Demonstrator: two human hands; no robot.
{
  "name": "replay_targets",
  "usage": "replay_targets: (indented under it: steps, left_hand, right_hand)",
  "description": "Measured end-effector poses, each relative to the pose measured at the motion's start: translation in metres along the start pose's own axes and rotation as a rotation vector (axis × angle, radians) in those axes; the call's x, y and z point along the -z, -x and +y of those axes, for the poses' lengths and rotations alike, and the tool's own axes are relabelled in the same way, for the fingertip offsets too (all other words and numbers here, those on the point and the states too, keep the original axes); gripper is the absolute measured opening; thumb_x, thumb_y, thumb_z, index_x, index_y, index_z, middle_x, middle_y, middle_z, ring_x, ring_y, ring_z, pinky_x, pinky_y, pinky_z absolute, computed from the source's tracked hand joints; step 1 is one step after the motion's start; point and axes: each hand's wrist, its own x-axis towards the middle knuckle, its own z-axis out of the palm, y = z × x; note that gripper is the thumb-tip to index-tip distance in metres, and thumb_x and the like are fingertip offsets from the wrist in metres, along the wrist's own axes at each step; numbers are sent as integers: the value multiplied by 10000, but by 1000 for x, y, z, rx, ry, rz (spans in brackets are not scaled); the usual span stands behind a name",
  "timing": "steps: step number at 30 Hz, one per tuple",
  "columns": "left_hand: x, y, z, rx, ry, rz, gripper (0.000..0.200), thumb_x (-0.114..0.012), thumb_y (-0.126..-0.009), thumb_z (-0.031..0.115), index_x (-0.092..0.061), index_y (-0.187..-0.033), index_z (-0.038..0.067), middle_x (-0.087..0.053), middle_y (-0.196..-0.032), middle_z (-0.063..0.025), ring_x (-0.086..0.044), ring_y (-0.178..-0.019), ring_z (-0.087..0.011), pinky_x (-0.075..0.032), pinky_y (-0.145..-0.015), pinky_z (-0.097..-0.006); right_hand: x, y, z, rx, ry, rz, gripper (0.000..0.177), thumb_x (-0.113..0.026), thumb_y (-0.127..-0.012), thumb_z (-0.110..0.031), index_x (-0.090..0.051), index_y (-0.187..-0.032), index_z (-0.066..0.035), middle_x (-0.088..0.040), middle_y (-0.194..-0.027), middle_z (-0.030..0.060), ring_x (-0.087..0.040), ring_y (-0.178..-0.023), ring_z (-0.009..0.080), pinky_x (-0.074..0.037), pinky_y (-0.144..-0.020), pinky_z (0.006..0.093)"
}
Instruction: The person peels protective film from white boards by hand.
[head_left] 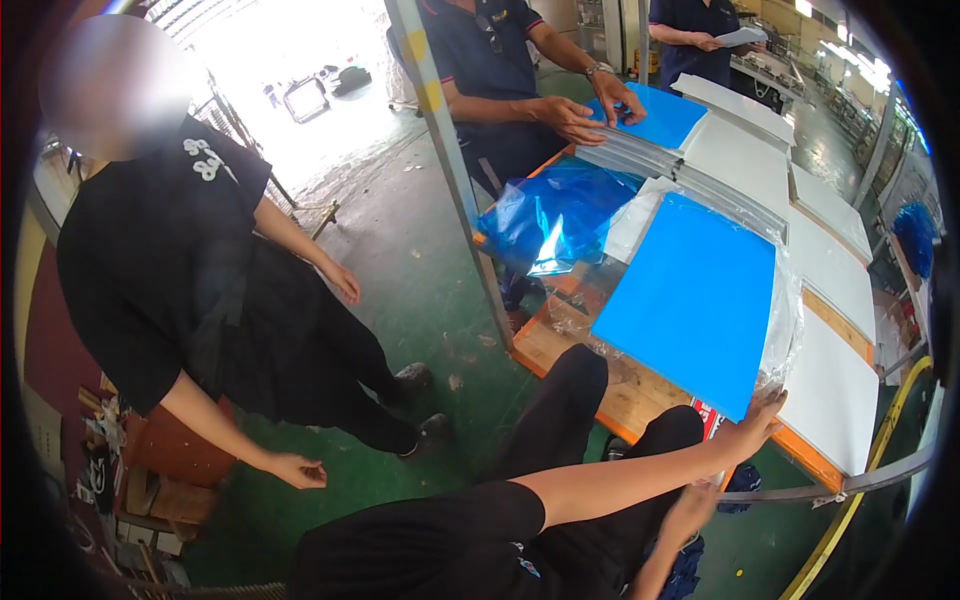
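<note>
My left hand [755, 420] reaches out to the near corner of a bright blue panel [690, 300] and touches it with fingers spread. The panel lies tilted on a wooden pallet [640, 395] and sits in clear plastic wrap [785, 330]. My right hand [692, 512] hangs lower, below the pallet edge, close to a dark blue cloth [742, 482]; its fingers are hard to make out. My black trouser legs [570, 400] lie between me and the pallet.
White panels [830, 270] are stacked along the right. Crumpled blue film [555, 215] lies by a metal post [455, 170]. A person in black [180, 270] stands left on the green floor. Another person's hands [590, 110] rest on a far blue panel [665, 115].
</note>
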Motion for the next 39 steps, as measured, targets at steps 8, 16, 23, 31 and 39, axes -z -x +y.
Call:
replay_targets:
  steps: [8, 16, 23, 31, 39]
  left_hand:
    - [104, 65, 14, -58, 240, -655, 371, -579, -968, 326, -615, -1300, 164, -685, -1145, -129, -688, -858, -332, -544, -735, -470]
    - [265, 74, -98, 324, -195, -327, 230, -689, -899, 289, -747, -1055, 131, -725, -1057, -114, -695, -965, -306, -550, -840, -381]
    - [246, 113, -237, 430, -488, -437, 854, -691, -846, 543, -415, -1463, 23, -485, -1418, -299, -371, -1393, -453, -365, -1121, -492]
    - [206, 58, -266, 700, -488, -707, 1050, -627, -752, 758, -393, -1482, 41, -473, -1450, -269, -491, -1313, -428, -416, -1076, -511]
    - [200, 67, -262, 777, -564, -621, 1015, -616, -756, 757, -416, -1481, 75, -483, -1449, -248, -495, -1310, -412, -439, -1051, -507]
  right_hand:
    - [-6, 3, -11, 122, 128, -434, 439, -574, -963, -190, -546, -1363, -11, -420, -1516, 215, -359, -1415, 383, -255, -1175, 463]
    - [-20, -4, -9, 258, 134, -263, 322, -693, -868, -219, -705, -1175, -123, -557, -1387, 176, -461, -1333, 393, -350, -1114, 493]
    - [-60, -28, 11, 137, 406, -312, 617, -580, -939, -473, -461, -1465, -171, -344, -1575, 160, -308, -1453, 389, -293, -1157, 540]
    - [-107, -132, 6, -373, 640, -631, 983, -639, -801, -651, -219, -1575, -214, -203, -1613, 178, -282, -1422, 486, -357, -1019, 736]
    - [-162, -161, 70, -317, 782, -660, 976, -670, -771, -615, -357, -1516, -67, -367, -1511, 239, -402, -1357, 458, -388, -1015, 699]
